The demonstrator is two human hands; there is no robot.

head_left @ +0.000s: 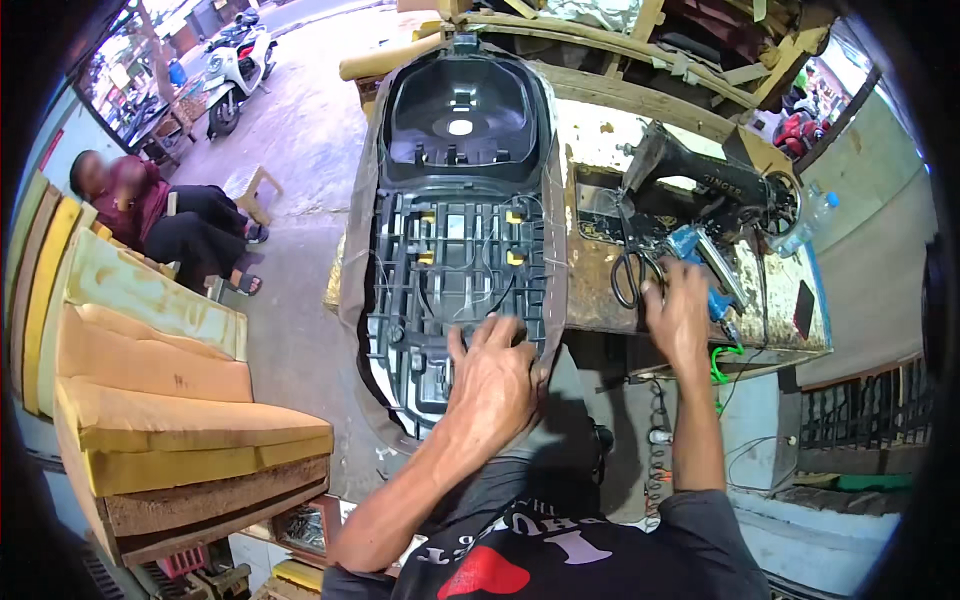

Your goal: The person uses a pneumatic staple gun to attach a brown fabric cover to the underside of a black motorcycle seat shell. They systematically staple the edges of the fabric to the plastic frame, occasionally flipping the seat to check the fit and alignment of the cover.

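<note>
An upside-down motorcycle seat (pixel 460 290) stretches lengthwise in front of me, its black ribbed plastic base facing up. Grey-brown cover material (pixel 358 270) hangs around its edge. My left hand (pixel 495 375) rests on the near part of the base, fingers apart and slightly bent. To the right, my right hand (pixel 680 310) reaches over the worktable with thumb and fingers apart. Its thumb is at the black handles of a pair of scissors (pixel 627 280); whether it touches them is unclear. A blue and silver air staple gun (pixel 712 265) lies just beyond the fingers.
A black sewing machine (pixel 700 175) stands on the worn worktable (pixel 600 290), with a plastic bottle (pixel 815 220) beside it. An orange foam seat (pixel 180 400) is at left. Behind it sits a person (pixel 150 205). A green coiled hose (pixel 722 365) hangs from the table.
</note>
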